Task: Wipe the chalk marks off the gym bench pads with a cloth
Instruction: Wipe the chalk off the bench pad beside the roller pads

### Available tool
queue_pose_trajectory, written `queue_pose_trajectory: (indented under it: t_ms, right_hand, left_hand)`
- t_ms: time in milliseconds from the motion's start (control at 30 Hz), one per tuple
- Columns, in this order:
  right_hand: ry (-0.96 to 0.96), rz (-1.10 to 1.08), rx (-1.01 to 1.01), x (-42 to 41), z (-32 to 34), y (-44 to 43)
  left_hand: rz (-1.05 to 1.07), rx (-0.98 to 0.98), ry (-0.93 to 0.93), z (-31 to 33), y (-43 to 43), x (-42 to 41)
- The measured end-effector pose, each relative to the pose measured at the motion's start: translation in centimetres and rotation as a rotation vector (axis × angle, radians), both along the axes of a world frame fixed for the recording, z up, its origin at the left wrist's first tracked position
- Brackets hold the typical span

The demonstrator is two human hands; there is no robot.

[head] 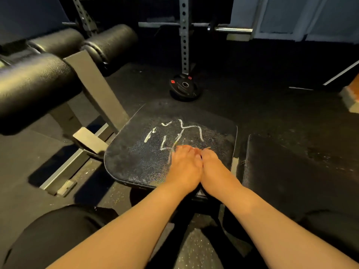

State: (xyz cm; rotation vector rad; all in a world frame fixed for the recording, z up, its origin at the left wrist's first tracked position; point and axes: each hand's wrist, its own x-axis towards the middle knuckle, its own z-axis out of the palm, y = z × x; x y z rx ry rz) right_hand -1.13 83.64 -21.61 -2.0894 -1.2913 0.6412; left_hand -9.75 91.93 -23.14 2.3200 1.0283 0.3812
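- Here, the left hand [184, 167] and right hand [214, 167] rest side by side on the seat pad [132, 162]; I cannot tell their grip.
- Chalk marks [182, 133] lie on the pad just beyond the fingertips.

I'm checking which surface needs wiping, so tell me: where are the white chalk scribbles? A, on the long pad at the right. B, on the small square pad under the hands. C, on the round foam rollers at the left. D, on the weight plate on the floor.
B: the chalk scribbles lie on the small square pad, just beyond the fingertips of the left hand and right hand resting on it.
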Motion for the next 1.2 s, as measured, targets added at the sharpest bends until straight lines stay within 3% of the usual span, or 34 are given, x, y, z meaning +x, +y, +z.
queue_pose_trajectory:
  t_ms: [100, 200, 333, 400, 567, 733, 800, 933, 1000, 1100, 1200]
  right_hand:
    - [0.232, -0.110, 0.127, -1.3, 0.1, -0.1]
    - [0.126, -0.044, 0.117, -3.0, -0.8, -0.3]
    - [-0.111, 0.006, 0.024, -3.3, -2.3, 0.8]
    - [-0.174, 0.006, -0.019, -2.4, -2.3, 1.8]
    - [-0.145, -0.242, 0.010, -1.5, -1.8, 4.6]
    - [-0.188, 0.126, 0.081, -4.6, -1.1, 4.2]
    - [-0.248, 0.169, 0.058, -2.5, -1.2, 3.9]
    - [-0.206, -0.228, 0.052, 1.6, -1.3, 4.6]
    - [-0.149, -0.276, 0.051, -0.1, -1.3, 5.4]
    - [-0.147, -0.011, 0.130, -4.7, -1.5, 4.7]
    - [-0.263, 0.190, 0.131, -3.7, -1.2, 4.4]
  left_hand:
    - [-0.016, -0.339, -0.092, 2.6, 0.1, -0.8]
    - [-0.132, -0.409, 0.025, 5.6, 0.7, -2.0]
    - [-0.275, -0.175, 0.168, 5.6, 1.7, -5.4]
    - [-0.204, -0.069, 0.228, 3.8, 3.2, -7.5]
    - [-0.111, 0.056, 0.257, 0.9, 4.6, -9.3]
    - [-0.201, 0.244, 0.220, -0.1, 3.9, -10.9]
    - [-0.216, 0.270, 0.226, -0.3, 4.0, -11.4]
    - [-0.227, 0.262, 0.227, 0.2, 3.9, -12.0]
    - [-0.233, 0.266, 0.222, 0.7, 4.2, -12.6]
    - [-0.246, 0.254, 0.201, 1.6, 4.9, -13.0]
    - [-0.272, 0.245, 0.191, 1.7, 5.4, -12.9]
